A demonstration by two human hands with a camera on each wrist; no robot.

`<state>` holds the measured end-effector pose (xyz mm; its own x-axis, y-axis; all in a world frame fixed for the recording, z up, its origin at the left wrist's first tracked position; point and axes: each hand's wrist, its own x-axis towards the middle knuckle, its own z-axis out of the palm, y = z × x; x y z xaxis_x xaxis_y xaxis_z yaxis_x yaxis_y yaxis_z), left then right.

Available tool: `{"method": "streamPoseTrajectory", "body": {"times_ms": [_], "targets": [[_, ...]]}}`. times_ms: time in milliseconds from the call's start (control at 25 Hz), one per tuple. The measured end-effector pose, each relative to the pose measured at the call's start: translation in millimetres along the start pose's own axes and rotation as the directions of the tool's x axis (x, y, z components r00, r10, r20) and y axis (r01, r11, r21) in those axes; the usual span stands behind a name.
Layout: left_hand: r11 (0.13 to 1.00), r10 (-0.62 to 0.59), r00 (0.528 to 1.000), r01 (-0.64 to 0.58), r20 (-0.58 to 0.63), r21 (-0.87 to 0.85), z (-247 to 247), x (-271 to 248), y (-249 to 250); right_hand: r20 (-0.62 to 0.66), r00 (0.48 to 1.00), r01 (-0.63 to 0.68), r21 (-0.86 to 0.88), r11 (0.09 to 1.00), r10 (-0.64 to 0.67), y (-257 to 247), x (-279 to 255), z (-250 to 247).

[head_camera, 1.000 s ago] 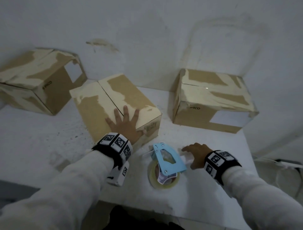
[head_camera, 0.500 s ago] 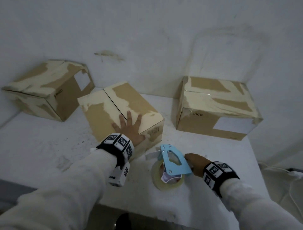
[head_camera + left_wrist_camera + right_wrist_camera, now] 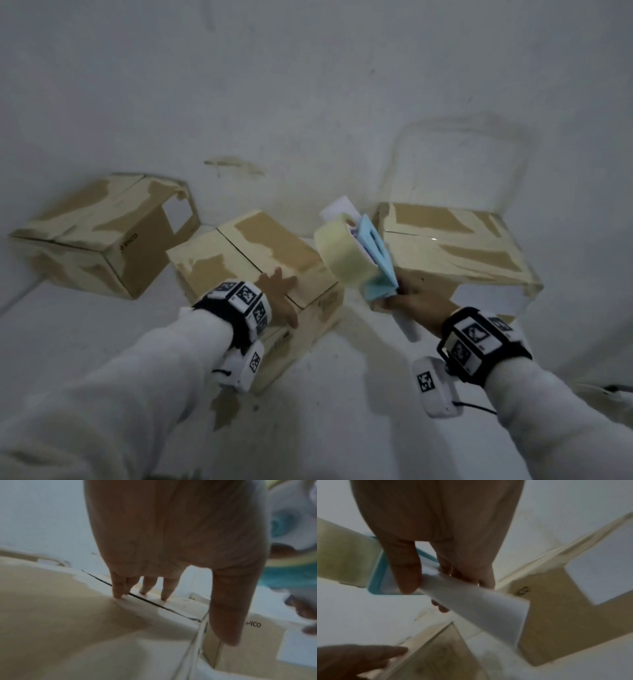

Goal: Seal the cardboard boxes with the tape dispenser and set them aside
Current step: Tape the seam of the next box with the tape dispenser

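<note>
Three cardboard boxes stand on the white table [image 3: 359, 404]. My left hand [image 3: 279, 296] rests flat, fingers straight, on the near end of the middle box [image 3: 250, 253], over its open centre seam [image 3: 154, 603]. In the air between the middle box and the right box [image 3: 452, 250], my right hand [image 3: 412, 303] grips the white handle [image 3: 476, 601] of the blue tape dispenser [image 3: 375, 255]. Its roll of clear tape [image 3: 342, 253] faces left, above the middle box's right edge. The left box [image 3: 102, 233] lies apart at the far left.
A white wall [image 3: 308, 102] rises directly behind the boxes. The table's right edge drops off beyond the right box, where a cable [image 3: 609, 390] lies lower down. Bare tabletop shows in front of the boxes.
My right hand has lifted the tape dispenser off the table, up and forward to box-top height. The left hand stays on the middle box. The head view has tilted.
</note>
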<state>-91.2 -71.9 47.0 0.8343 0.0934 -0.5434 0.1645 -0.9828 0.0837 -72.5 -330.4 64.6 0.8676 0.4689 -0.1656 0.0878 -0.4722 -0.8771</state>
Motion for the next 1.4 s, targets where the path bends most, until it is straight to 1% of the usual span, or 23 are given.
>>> {"method": "streamPoseTrajectory", "body": {"times_ms": [40, 120, 200, 240, 280, 320, 360, 400, 440, 480, 520, 560, 600, 640, 680, 800, 840, 1000, 1160, 1280, 1360, 1400], "targets": [[1.0, -0.001, 1.0, 0.001, 0.023, 0.022, 1.2, -2.1, -2.5, 0.016, 1.0, -0.014, 0.087, 0.996, 0.013, -13.8, 8.9, 7.4], [0.998, 0.02, 0.999, -0.023, 0.048, 0.056, 5.4, -7.5, 2.0, 0.04, 0.999, -0.029, 0.182, 0.983, 0.022, -38.4, 22.7, 23.1], [0.993, 0.115, 0.991, -0.117, 0.068, 0.033, 2.5, -14.3, 6.4, 0.024, 1.0, 0.009, 0.204, 0.979, -0.014, -56.8, 35.3, 35.5], [0.986, 0.167, 0.984, -0.165, 0.065, -0.034, -4.1, -16.3, 1.4, 0.002, 0.999, 0.034, 0.224, 0.974, -0.035, -65.1, 41.3, 41.2], [0.97, 0.188, 0.982, -0.182, 0.027, -0.158, -12.8, -17.3, -5.7, -0.025, 0.998, 0.055, 0.258, 0.965, -0.05, -71.3, 45.2, 44.5], [0.922, 0.169, 0.984, -0.176, -0.053, -0.344, -23.7, -12.0, -19.3, -0.052, 0.997, 0.066, 0.284, 0.957, -0.054, -76.6, 51.9, 47.6], [0.796, 0.103, 0.985, -0.165, -0.137, -0.583, -36.3, -8.1, -33.7, -0.075, 0.996, 0.075, 0.31, 0.948, -0.055, -82.6, 56.5, 49.7], [0.591, 0.015, 0.982, -0.159, -0.186, -0.791, -47.6, -4.5, -47.7, -0.093, 0.994, 0.082, 0.329, 0.941, -0.054, -87.3, 59.5, 51.2], [0.36, -0.042, 0.986, -0.135, -0.16, -0.923, -59.8, -3.3, -61.2, -0.103, 0.993, 0.087, 0.338, 0.937, -0.055, -91.2, 64.2, 53.3], [0.158, -0.041, 0.993, -0.1, -0.108, -0.982, -69.9, -3.0, -71.3, -0.103, 0.993, 0.089, 0.334, 0.938, -0.057, -94.0, 67.9, 55.9], [0.043, 0.006, 0.998, -0.069, -0.069, -0.997, -79.3, 0.7, -80.7, -0.1, 0.993, 0.086, 0.322, 0.943, -0.057, -97.1, 73.4, 60.0], [-0.001, 0.078, 0.996, -0.045, -0.045, -0.999, -87.0, 4.3, -87.0, -0.095, 0.994, 0.08, 0.314, 0.946, -0.053, -98.1, 80.0, 65.3], [-0.01, 0.15, 0.988, -0.036, -0.037, -0.999, -92.7, 7.6, -89.5, -0.093, 0.994, 0.076, 0.316, 0.946, -0.049, -99.6, 84.8, 70.7], [-0.016, 0.196, 0.98, -0.037, -0.039, -0.999, -97.4, 12.3, -91.7, -0.093, 0.995, 0.075, 0.329, 0.941, -0.047, -101.1, 91.3, 77.4], [-0.032, 0.213, 0.976, -0.047, -0.052, -0.998, -99.9, 15.5, -91.9, -0.093, 0.995, 0.074, 0.337, 0.939, -0.045, -102.7, 95.5, 83.2], [-0.157, 0.173, 0.981, -0.061, -0.089, -0.986, -105.4, 28.3, -101.8, -0.11, 0.993, 0.086, 0.323, 0.943, -0.053, -106.1, 107.0, 96.0], [-0.177, 0.165, 0.982, -0.057, -0.087, -0.983, -106.4, 34.0, -108.0, -0.119, 0.992, 0.088, 0.324, 0.942, -0.052, -107.1, 109.7, 99.8], [-0.159, 0.205, 0.976, -0.038, -0.07, -0.987, -110.0, 49.1, -124.5, -0.162, 0.986, 0.096, 0.357, 0.929, -0.04, -107.9, 118.3, 112.7], [-0.182, 0.232, 0.973, 0.029, -0.015, -0.983, -111.4, 61.3, -136.3, -0.17, 0.984, 0.115, 0.342, 0.933, -0.059, -112.8, 127.5, 119.6], [-0.167, 0.18, 0.984, 0.034, 0.003, -0.985, -111.4, 70.5, -142.9, -0.188, 0.979, 0.128, 0.281, 0.951, -0.076, -118.7, 134.4, 122.0], [-0.127, 0.134, 0.991, 0.003, -0.014, -0.992, -113.7, 76.0, -147.7, -0.193, 0.978, 0.123, 0.253, 0.96, -0.075, -121.8, 140.3, 125.3], [-0.092, 0.106, 0.994, -0.016, -0.026, -0.996, -115.9, 78.5, -149.3, -0.198, 0.977, 0.123, 0.241, 0.963, -0.076, -122.8, 142.4, 127.7]]}}
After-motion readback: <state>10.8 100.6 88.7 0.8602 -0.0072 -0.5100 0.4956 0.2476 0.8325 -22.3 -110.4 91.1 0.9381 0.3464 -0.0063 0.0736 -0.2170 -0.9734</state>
